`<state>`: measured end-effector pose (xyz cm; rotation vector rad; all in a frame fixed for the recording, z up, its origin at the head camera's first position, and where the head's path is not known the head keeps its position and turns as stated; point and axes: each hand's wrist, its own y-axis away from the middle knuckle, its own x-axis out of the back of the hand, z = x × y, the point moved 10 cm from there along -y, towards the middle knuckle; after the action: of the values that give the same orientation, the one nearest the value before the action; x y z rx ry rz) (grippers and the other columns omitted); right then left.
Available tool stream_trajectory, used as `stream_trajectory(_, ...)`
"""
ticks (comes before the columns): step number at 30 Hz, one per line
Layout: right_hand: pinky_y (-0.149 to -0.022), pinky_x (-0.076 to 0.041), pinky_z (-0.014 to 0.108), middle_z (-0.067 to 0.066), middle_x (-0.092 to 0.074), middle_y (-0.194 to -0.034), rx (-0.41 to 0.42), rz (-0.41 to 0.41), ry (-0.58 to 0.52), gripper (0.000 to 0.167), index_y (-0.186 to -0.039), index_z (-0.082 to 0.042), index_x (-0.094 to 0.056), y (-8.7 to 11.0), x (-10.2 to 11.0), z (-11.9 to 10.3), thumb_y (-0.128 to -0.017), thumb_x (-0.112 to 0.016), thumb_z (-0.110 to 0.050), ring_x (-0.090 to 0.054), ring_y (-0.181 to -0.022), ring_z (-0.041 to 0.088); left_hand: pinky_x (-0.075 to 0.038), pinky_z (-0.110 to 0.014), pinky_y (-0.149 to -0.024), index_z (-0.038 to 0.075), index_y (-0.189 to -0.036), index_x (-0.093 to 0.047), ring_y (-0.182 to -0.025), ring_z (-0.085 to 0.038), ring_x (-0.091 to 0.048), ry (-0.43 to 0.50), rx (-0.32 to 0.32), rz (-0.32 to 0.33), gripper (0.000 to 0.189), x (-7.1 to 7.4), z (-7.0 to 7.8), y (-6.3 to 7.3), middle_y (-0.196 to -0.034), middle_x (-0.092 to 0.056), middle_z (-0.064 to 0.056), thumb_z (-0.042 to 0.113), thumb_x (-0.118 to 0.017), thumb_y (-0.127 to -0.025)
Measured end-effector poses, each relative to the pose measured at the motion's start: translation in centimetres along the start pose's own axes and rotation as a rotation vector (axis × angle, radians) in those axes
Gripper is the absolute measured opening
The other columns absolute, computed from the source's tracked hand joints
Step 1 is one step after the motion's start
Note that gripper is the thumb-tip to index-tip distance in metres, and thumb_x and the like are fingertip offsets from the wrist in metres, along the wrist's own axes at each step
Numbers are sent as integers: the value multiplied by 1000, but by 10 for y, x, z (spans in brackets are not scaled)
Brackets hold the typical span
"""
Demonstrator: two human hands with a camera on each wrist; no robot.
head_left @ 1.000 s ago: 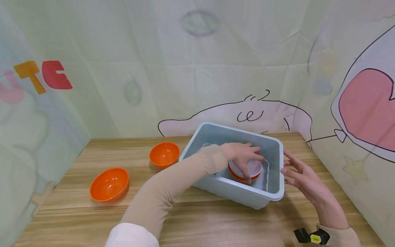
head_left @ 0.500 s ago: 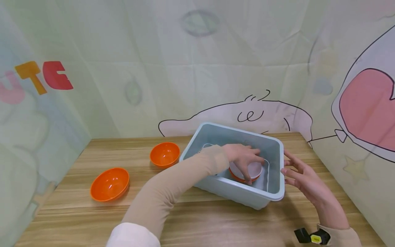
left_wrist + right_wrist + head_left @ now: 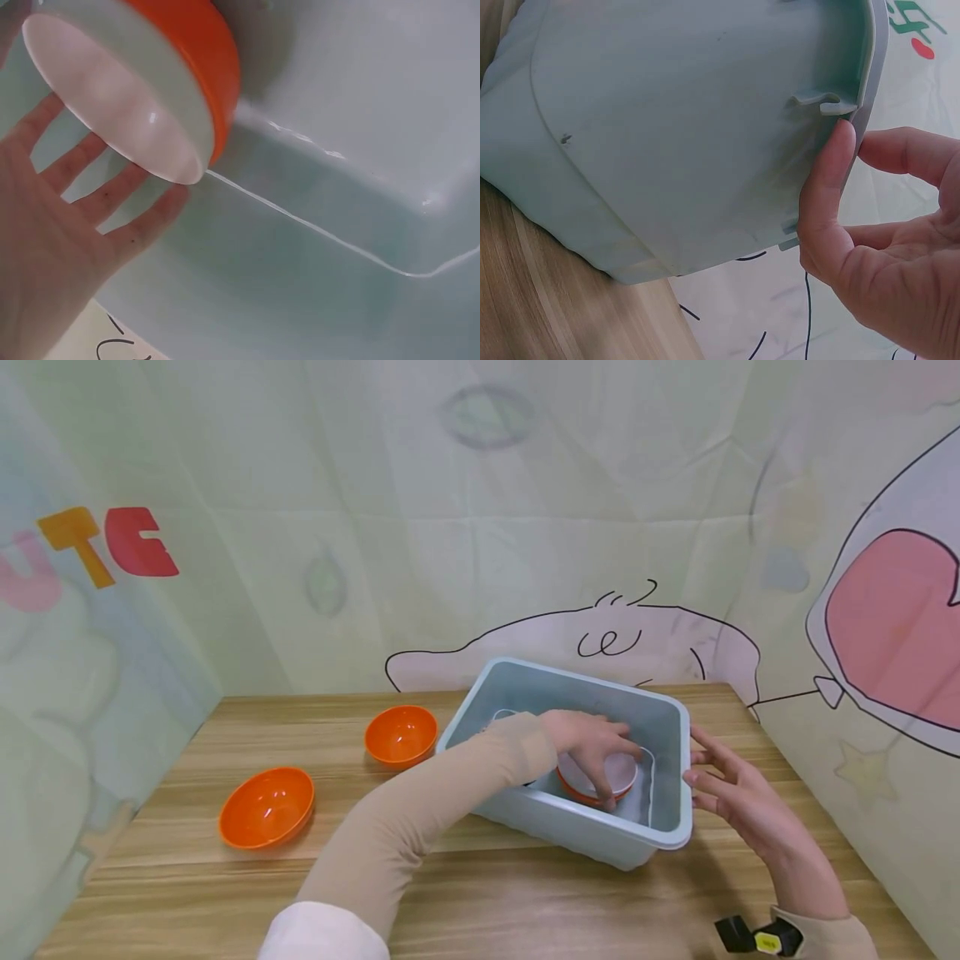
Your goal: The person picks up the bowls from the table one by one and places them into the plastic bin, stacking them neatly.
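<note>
the handling of the bowls is looking part-way through: a far orange bowl (image 3: 401, 735) and a near orange bowl (image 3: 267, 810) are already standing upright on the table (image 3: 525, 910), outside the pale blue plastic bin (image 3: 555, 827). what is left seems to be the nested pair, a white bowl (image 3: 112, 97) sitting inside a lower orange bowl (image 3: 214, 67), both resting within the bin. the left hand (image 3: 588, 739) is gripping the white bowl from above, its fingers spreading along one side of the rim and its thumb reaching the other. the right hand (image 3: 738, 789) is pinching the bin's right rim, apparently steadying it. the left sleeve (image 3: 420, 810) is crossing the bin's near edge and hiding much of the inside; the bin's walls are standing around the pair. the far orange bowl is sitting just beside the bin's left corner. a printed curtain (image 3: 337, 527) is hanging behind.
</note>
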<state>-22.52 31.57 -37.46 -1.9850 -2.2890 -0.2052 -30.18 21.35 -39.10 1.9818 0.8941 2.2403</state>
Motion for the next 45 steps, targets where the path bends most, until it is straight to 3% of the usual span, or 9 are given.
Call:
stream_trajectory(12,-75,-57,23,2,-40,-115,-13,8,6,74,-155,-7,-6,0,1,1,-98,-53,-10,-58,-94,3,-35,-40,-110,43,-146,-33,-136,-19,-31,107,42,-62,82,-1,-5,3,-152,-31,8,67,-66,-75)
stream_trajectory(31,-74,-57,23,0,-41,-113,5,6,-30,74,-155,-6,-7,-1,1,1,-97,-53,-8,-58,-92,2,-36,-36,-109,34,-149,-33,-133,-18,-37,128,37,40,75,17,-11,14,-149,-36,2,62,-59,-84)
stream_trajectory(45,-76,-57,23,0,-40,-114,1,3,-29,73,-155,-6,-7,0,1,1,-98,-52,-8,-59,-93,2,-30,-42,-115,38,-149,-29,-145,-24,-26,189,65,80,77,34,-17,24,-159,-24,1,67,-56,-84)
